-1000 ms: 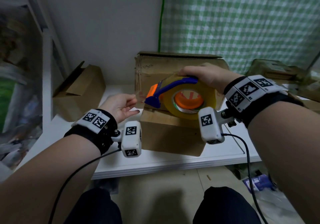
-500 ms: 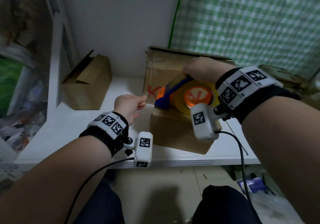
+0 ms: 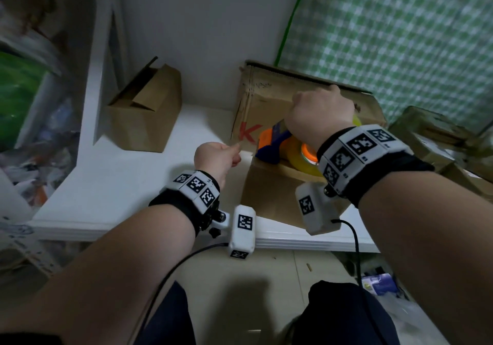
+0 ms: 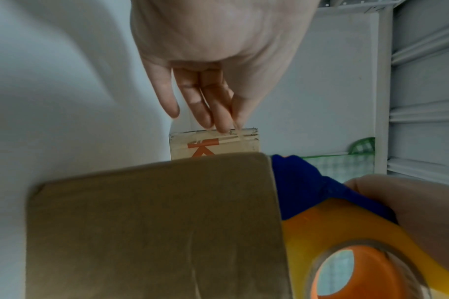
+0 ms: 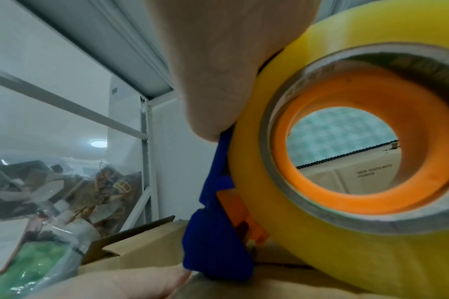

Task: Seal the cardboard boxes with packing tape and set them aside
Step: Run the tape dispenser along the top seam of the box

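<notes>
A small closed cardboard box (image 3: 269,198) stands at the white table's front edge and fills the lower left wrist view (image 4: 154,232). On its top rests a blue and orange tape dispenser (image 3: 272,147) with a yellow tape roll (image 5: 320,252). My right hand (image 3: 317,115) grips the dispenser from above. My left hand (image 3: 217,156) hovers just left of the dispenser's mouth, thumb and fingers (image 4: 218,113) pinched together on what looks like the clear tape end, which barely shows.
A large worn box with a red K (image 3: 261,99) leans behind the small one. An open box (image 3: 144,115) sits at the back left of the table (image 3: 128,179). More boxes (image 3: 432,136) are stacked on the right, and plastic bags (image 3: 26,104) crowd the left.
My left hand went from open to pinched beside the dispenser's mouth. My right hand rolled over the dispenser and tipped it down onto the box top.
</notes>
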A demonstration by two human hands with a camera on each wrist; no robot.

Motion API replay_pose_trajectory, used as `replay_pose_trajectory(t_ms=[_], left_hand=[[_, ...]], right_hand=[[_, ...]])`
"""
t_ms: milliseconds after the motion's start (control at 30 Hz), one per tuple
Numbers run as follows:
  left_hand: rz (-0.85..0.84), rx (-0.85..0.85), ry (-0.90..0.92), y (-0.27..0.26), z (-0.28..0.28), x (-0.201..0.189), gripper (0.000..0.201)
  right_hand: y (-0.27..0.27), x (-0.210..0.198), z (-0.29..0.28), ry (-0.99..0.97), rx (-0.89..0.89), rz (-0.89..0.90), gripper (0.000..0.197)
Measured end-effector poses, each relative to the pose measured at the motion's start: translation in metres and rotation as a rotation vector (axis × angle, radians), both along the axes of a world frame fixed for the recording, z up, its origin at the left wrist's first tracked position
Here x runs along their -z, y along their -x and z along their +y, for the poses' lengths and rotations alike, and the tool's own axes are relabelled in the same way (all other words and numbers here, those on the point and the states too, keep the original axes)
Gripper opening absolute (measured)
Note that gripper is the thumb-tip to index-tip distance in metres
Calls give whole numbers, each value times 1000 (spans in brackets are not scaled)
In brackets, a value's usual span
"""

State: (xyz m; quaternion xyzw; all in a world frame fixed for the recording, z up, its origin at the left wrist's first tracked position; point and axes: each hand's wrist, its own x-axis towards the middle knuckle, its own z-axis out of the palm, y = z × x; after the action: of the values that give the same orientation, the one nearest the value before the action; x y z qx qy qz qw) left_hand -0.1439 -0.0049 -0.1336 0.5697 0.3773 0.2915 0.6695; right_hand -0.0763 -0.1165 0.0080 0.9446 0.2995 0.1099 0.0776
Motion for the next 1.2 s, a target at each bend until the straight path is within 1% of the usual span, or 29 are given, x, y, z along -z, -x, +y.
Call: replay_pose_trajectory(t_ms=[100, 233, 367, 533, 667, 767, 833, 867, 900, 933, 967, 1000, 1067, 1100, 1133, 1200], left_hand=[[12, 2, 5, -2, -1, 7, 27], [36, 57, 40, -5, -2, 13, 23], [64, 113, 12, -9, 2, 18, 26], [93, 172, -95, -11, 2, 26, 31], [121, 239, -167, -12, 4, 24, 29], [244, 388, -130, -8, 9, 24, 23], [334, 408, -206, -6, 20, 24, 19], [322, 378, -242, -5, 26, 22, 19], [253, 357, -229, -5, 30, 18, 25], [140, 369, -155, -5, 33, 13, 34], [22, 435, -51, -6, 32, 7, 45], [-85, 546, 50, -7, 28, 2, 58], [-191, 801, 157, -10, 16, -4, 79], [-207, 864, 181, -11, 10, -4, 83], [-220, 880, 206, -11, 6, -4, 83], [-243, 832, 238, -8, 0, -2, 72]], right_hand=[[2, 1, 4, 44, 16, -18, 17], [4, 11, 16, 170, 66, -89, 37], [2, 18, 21, 225, 77, -155, 44], [1, 20, 25, 245, 89, -181, 42], [0, 21, 26, 257, 92, -209, 42], [0, 22, 27, 254, 86, -214, 38], [0, 23, 27, 257, 85, -221, 37], [0, 23, 28, 258, 85, -227, 37], [-1, 23, 29, 258, 87, -233, 37], [-1, 24, 29, 258, 89, -237, 37], [-2, 24, 29, 257, 91, -240, 37], [-2, 24, 29, 254, 92, -242, 37], [-3, 24, 30, 248, 86, -242, 36], [-3, 25, 30, 244, 82, -244, 36], [-3, 25, 30, 241, 80, -247, 36], [-3, 26, 30, 238, 86, -255, 36]])
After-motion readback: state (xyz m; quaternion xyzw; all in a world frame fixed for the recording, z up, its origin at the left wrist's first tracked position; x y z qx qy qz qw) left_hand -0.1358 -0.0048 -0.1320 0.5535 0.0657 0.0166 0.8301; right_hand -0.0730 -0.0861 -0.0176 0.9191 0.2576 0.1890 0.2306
